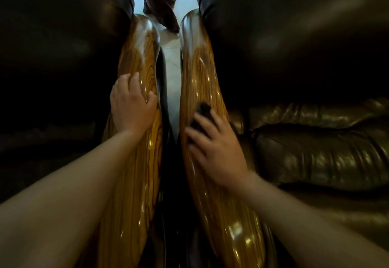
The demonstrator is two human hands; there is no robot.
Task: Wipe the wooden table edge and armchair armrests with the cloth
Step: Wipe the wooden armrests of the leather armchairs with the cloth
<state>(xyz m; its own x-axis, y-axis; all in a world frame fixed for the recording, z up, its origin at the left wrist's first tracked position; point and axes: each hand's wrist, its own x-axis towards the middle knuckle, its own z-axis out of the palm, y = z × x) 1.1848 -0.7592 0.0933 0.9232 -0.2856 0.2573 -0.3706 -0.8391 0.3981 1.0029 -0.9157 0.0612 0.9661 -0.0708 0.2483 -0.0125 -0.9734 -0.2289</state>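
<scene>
Two wooden armrests: left hand (131, 104) rests flat and released on one (136, 57), right hand (212, 147) presses one dark cloth (202, 113) onto the other (197, 67).

You are looking down at a home sitting room, going by the furniture. Two armchairs stand side by side: glossy wooden armrests with strong striped grain run from 6 toward 12 o'clock, the left armrest (134, 120) and the right armrest (202, 91) close together. Dark leather upholstery (305, 152) fills 3 and 9 o'clock. Between the armrests you see pale tiled floor (171, 61), and at 12 o'clock a dark carved wooden piece (162, 4).
</scene>
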